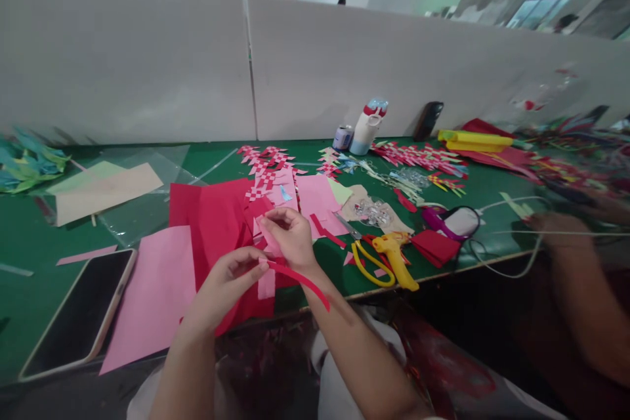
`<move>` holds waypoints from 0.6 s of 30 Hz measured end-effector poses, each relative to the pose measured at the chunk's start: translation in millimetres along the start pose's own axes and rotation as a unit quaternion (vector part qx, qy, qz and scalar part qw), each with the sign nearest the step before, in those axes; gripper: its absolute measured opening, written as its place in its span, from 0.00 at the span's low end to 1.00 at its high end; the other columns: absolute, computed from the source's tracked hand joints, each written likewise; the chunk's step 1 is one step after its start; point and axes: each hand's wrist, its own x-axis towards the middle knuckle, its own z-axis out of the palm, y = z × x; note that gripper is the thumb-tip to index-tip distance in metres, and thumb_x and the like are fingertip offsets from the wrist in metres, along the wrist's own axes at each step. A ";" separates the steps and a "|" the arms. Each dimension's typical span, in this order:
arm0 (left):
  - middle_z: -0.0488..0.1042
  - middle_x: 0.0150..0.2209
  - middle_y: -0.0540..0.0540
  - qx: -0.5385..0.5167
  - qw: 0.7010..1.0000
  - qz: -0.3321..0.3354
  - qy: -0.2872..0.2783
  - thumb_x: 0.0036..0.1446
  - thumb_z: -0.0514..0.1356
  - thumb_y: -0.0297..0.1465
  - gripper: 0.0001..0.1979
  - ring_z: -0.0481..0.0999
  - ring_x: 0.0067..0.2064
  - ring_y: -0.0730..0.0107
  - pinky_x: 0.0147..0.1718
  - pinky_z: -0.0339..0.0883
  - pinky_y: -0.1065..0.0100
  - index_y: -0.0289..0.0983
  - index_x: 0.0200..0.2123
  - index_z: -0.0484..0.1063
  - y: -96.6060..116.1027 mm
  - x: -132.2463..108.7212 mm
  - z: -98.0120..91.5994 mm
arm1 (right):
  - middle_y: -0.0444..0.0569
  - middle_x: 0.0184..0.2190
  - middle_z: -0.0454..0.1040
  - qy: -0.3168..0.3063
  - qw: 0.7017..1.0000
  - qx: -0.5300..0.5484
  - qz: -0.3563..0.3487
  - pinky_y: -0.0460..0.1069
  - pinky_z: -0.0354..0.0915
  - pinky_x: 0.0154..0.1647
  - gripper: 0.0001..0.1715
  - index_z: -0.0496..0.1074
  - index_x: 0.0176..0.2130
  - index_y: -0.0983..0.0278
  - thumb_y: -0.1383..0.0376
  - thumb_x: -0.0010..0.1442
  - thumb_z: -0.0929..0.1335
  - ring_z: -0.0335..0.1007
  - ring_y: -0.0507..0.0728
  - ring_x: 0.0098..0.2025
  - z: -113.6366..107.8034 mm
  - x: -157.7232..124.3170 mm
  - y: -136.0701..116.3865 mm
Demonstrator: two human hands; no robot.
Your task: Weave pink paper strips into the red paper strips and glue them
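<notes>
In front of me my left hand [229, 282] pinches the end of a narrow red strip [305, 282], which curves down to the right across my right forearm. A short pink strip [266, 285] hangs below the same fingertips. My right hand [293, 236] is closed on a pink strip [270, 237], its fingers close to those of the left. Whether the strips are woven together between the fingers is hidden. Beneath both hands lie red sheets [209, 210]. A pink sheet [152, 295] is at the left, and red-and-pink checkered woven pieces [266, 164] lie beyond.
Yellow-handled scissors [371, 266] and a yellow glue gun [396, 256] lie right of my hands. A phone [81, 312] rests at the left edge. A bottle [368, 128] and a can [342, 138] stand near the white partition [344, 59]. Another person's arm [581, 275] is at right.
</notes>
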 end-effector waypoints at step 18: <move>0.76 0.47 0.40 0.025 0.998 0.004 0.066 0.49 0.64 0.43 0.13 0.72 0.52 0.54 0.53 0.62 0.56 0.39 0.31 0.75 -1.0 0.1 -9.3 | 0.46 0.31 0.75 0.053 0.997 0.052 -0.003 0.47 0.66 0.40 0.14 0.73 0.32 0.64 0.59 0.46 0.74 0.70 0.52 0.34 -20.3 17.6 7.7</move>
